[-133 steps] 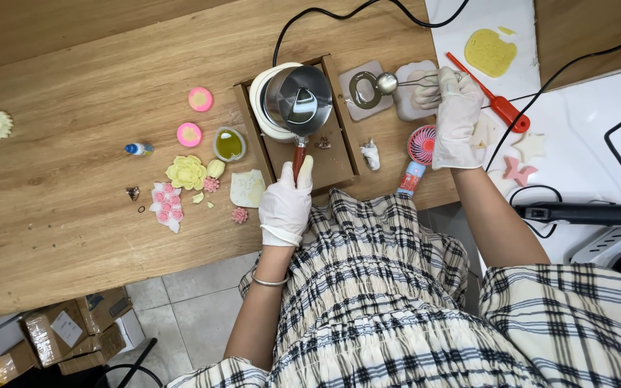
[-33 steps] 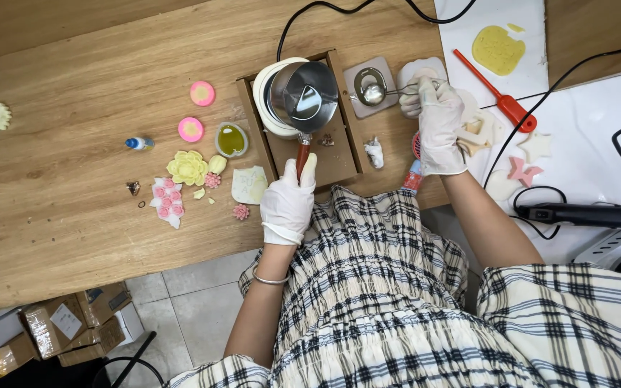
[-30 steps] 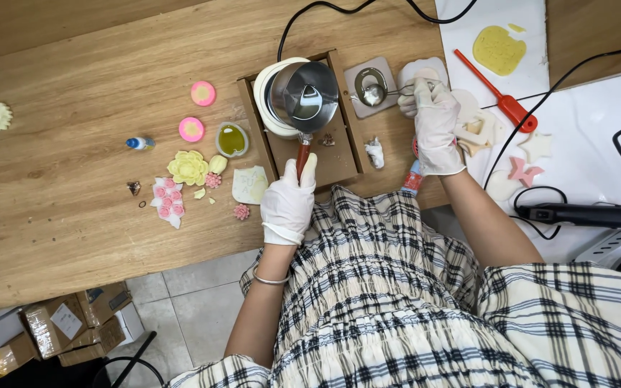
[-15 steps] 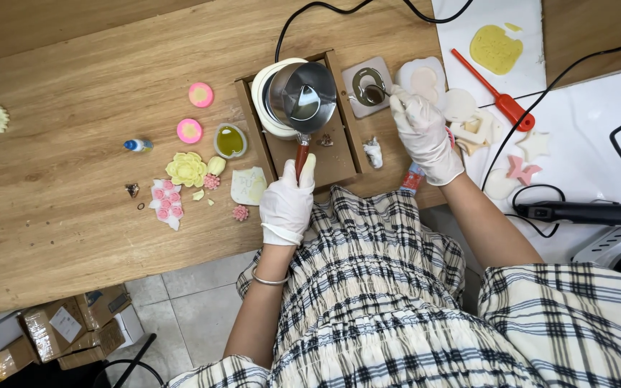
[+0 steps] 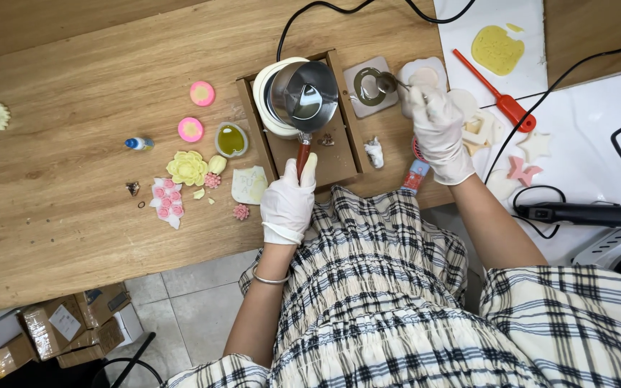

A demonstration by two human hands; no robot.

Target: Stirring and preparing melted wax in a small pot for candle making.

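Fingers pinch our small spoon (image 5: 387,82) over the grey mould (image 5: 369,86), upper centre; left hand (image 5: 287,202) grips the pot handle (image 5: 300,156).
We judge a tilted spoon could drip wax outside the mould; the steel pot (image 5: 303,96) might tip if our grip slackens.

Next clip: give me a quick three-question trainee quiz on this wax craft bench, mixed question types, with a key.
1. True or false: the left hand grips the wooden handle of the steel pot.
2. The right hand holds a small spoon over which item?
A. the grey mould
B. the red spatula
C. the yellow flower
3. Fill in: the pot sits on a white heater, which stands in a brown ____.

Key: 1 true; 2 A; 3 tray.
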